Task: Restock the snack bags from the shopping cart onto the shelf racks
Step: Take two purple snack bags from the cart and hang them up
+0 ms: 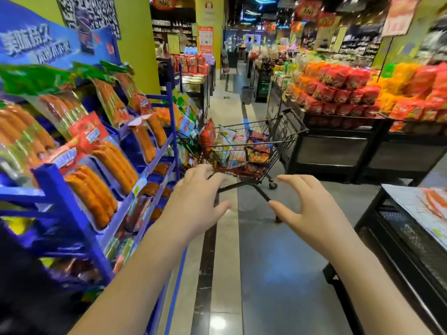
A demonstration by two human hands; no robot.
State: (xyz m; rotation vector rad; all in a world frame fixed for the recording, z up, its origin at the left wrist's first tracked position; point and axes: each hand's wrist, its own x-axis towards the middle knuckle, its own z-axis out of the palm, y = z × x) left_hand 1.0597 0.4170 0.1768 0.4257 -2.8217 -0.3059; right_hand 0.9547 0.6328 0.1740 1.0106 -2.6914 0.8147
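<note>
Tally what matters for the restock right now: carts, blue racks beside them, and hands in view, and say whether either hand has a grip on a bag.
Shopping cart, loaded with snack bags: 1
Blue shelf rack on the left: 1
Hands, left hand and right hand, both open with no grip on anything: 2
Total: 4

Bright overhead store light glares off the floor [217, 322]; motion blur and wide-angle warping smear the edges.
</note>
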